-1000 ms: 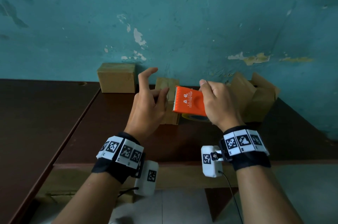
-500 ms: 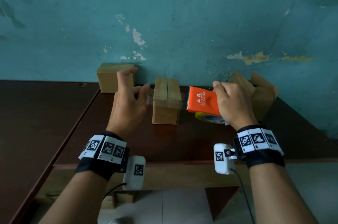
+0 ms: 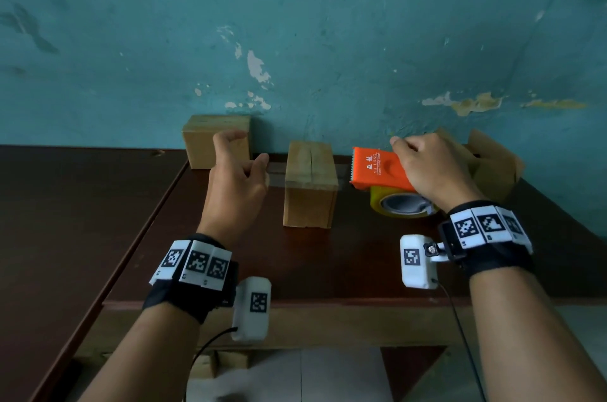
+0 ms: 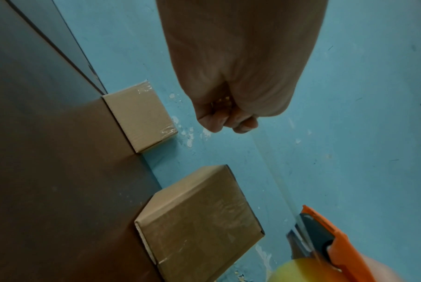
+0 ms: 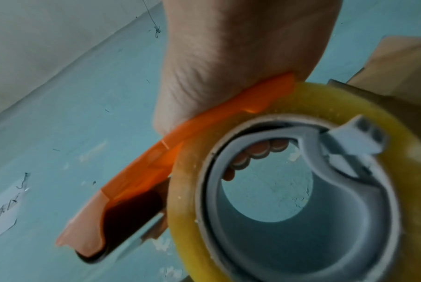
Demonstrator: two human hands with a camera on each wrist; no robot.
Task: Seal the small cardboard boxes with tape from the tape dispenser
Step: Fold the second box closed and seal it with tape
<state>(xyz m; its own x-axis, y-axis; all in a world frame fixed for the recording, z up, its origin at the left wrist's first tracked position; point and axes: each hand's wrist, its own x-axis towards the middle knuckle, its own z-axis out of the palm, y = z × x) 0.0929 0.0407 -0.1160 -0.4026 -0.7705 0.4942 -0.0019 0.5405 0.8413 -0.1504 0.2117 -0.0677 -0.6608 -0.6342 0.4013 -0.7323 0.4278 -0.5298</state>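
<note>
Both hands have spread apart: left hand (image 3: 238, 185) pinches tape, right hand (image 3: 433, 168) grips tape dispenser (image 3: 377, 168).

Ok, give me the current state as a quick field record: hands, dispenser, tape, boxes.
left hand: pinches the pulled-out tape end, left of the middle box
right hand: grips the orange tape dispenser, right of the middle box
tape strip: stretched from hand to dispenser across the middle box
middle box: flaps closed, seam visible on top
left box: closed, by the wall
right box: flaps open
</note>
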